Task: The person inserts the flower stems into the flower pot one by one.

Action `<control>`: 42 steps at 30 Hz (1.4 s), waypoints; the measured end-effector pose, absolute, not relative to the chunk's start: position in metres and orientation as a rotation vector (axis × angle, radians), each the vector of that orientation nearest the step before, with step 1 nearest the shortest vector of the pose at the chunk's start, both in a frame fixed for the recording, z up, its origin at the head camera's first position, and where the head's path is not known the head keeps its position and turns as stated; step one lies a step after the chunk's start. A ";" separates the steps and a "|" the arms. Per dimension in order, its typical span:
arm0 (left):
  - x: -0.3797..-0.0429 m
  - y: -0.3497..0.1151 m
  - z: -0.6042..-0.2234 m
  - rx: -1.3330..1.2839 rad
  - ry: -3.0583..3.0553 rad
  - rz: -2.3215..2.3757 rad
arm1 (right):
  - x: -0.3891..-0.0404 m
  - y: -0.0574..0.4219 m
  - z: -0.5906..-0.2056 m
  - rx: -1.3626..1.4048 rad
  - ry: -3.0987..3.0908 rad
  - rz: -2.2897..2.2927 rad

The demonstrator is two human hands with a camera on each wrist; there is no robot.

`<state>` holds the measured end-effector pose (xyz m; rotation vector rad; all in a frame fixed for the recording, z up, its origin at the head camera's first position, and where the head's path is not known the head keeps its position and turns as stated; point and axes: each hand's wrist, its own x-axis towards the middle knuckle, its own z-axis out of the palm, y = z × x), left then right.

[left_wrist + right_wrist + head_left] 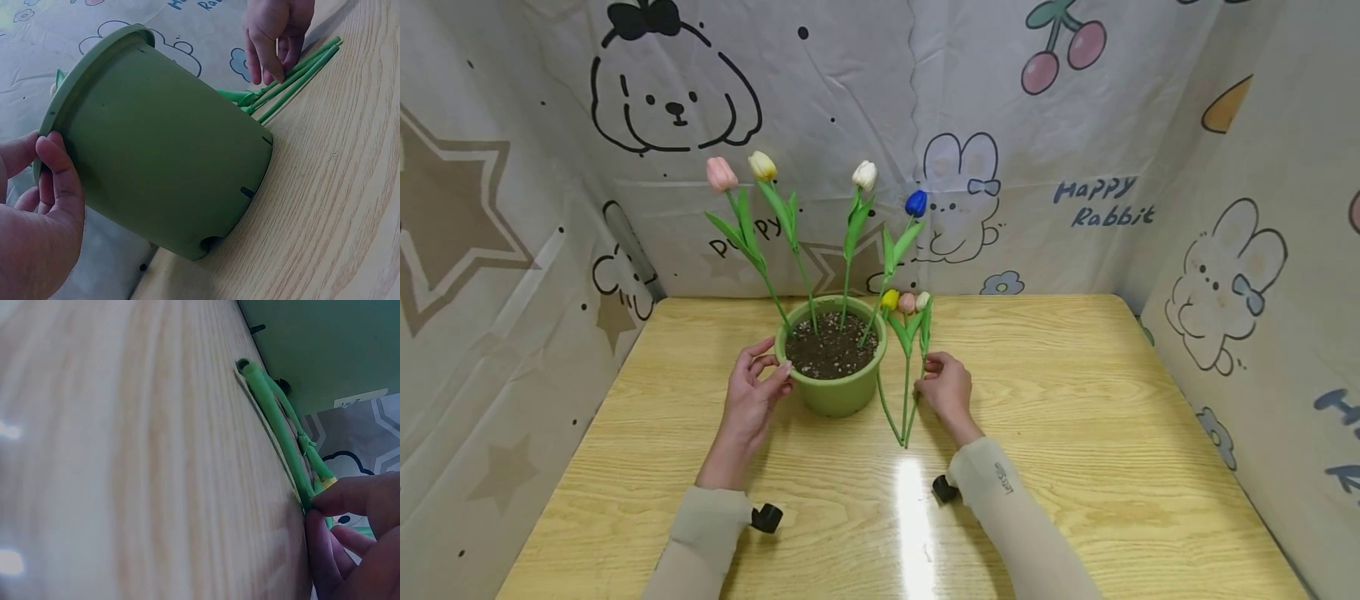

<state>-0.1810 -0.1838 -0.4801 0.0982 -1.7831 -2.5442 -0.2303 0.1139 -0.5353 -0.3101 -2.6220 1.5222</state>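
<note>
A green flowerpot (837,395) filled with dark soil (831,354) stands on the table. Four upright artificial tulips rise from it: pink (721,174), yellow (762,166), white (865,175) and blue (916,203). My left hand (751,396) holds the pot's rim at the left, thumb and fingers on either side of it in the left wrist view. Right of the pot lie a yellow tulip (890,300), a pink tulip (907,303) and a white tulip (923,301), stem ends together. Between thumb and forefinger, my right hand (947,388) pinches the white one's green stem (275,419).
The wooden table (1060,417) meets a printed cloth backdrop (850,100) behind the pot, with cloth at both sides too. Small black wrist devices (767,518) sit at both sleeve cuffs. Bare wood stretches to the right of my right hand.
</note>
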 end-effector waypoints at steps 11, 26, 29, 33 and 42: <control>-0.181 -0.184 -0.481 0.096 -1.795 -2.542 | -0.228 0.118 -0.530 -0.295 -2.644 1.534; -0.182 -0.184 -0.480 0.097 -1.789 -2.536 | -0.219 0.119 -0.525 -0.193 -2.754 1.510; -0.181 -0.184 -0.479 0.098 -1.781 -2.538 | -0.217 0.117 -0.525 -0.149 -2.765 1.471; -0.180 -0.184 -0.478 0.104 -1.782 -2.547 | -0.217 0.114 -0.526 -0.121 -2.786 1.386; -0.180 -0.184 -0.479 0.099 -1.792 -2.547 | -0.217 0.116 -0.528 -0.237 -2.766 1.451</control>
